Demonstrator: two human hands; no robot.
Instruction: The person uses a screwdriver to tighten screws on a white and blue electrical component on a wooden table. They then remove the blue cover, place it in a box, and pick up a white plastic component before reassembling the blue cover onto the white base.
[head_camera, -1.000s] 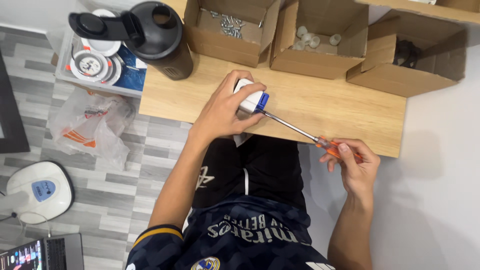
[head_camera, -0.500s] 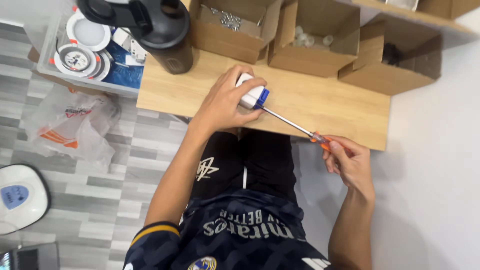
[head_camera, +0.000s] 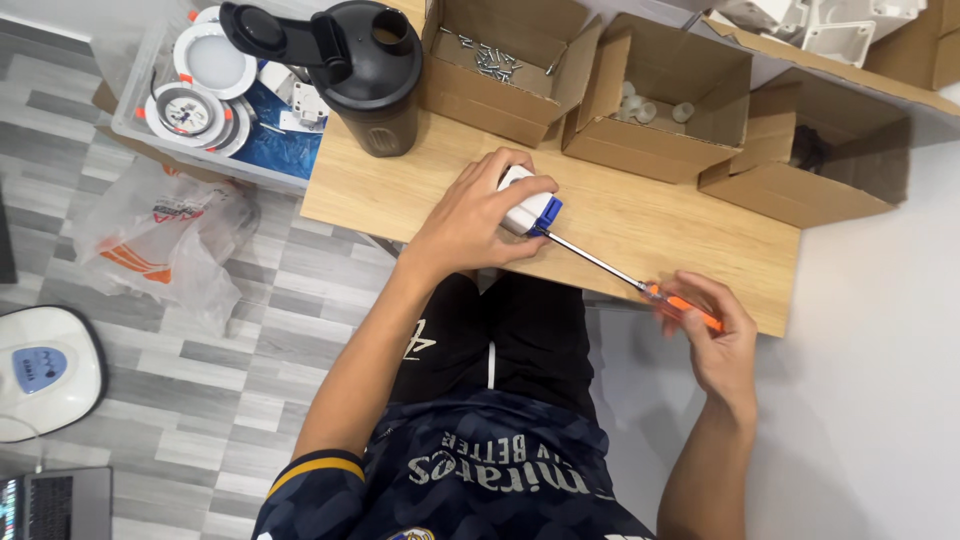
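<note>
The left hand (head_camera: 470, 215) lies over a small white block with a blue end piece (head_camera: 528, 205), its fingers closed around the block and pressing it to the wooden worktop (head_camera: 640, 215) near the front edge. The right hand (head_camera: 715, 335) pinches the orange handle of a long screwdriver (head_camera: 640, 285), whose thin steel shaft runs up and left to meet the blue end.

Risks, as a judgement: the shaft is long and slender and is held far from its tip, so a small tilt of the handle could let the tip jump out of its seat and skid toward the left fingers or scratch the blue part. The block rests only under the palm; a hard twist could turn it on the worktop. The handle hangs past the worktop's edge, with nothing beneath it.

Hidden or unclear: the palm covers most of the block, and the point where tip meets blue piece is too small to read, so no screw can be made out. The open cardboard boxes (head_camera: 655, 100) behind hold small screws and pale caps, partly in shadow. The black shaker bottle (head_camera: 375, 75) stands well apart, to the left.
</note>
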